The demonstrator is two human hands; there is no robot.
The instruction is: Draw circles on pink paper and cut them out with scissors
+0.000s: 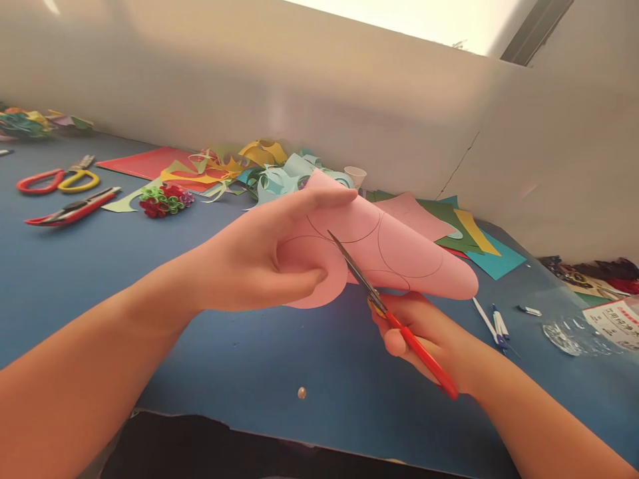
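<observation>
Curled pink paper (349,223) with thin circle outlines, held above the blue counter (254,366).
The left hand (244,256) has its fingers clamped on the smooth, rolled-over paper; the right hand (442,336) wraps its fingers around red-and-yellow-handled scissors (407,337), tapering metal blades before the paper. 1 glossy round bead (301,393) lies below.

Above the worktop (239,359), the sheet (382,246) is between pliers (74,207) at left and pens (499,322) at right. Behind it lie paper scraps (282,178); before it, a bead (302,392).
</observation>
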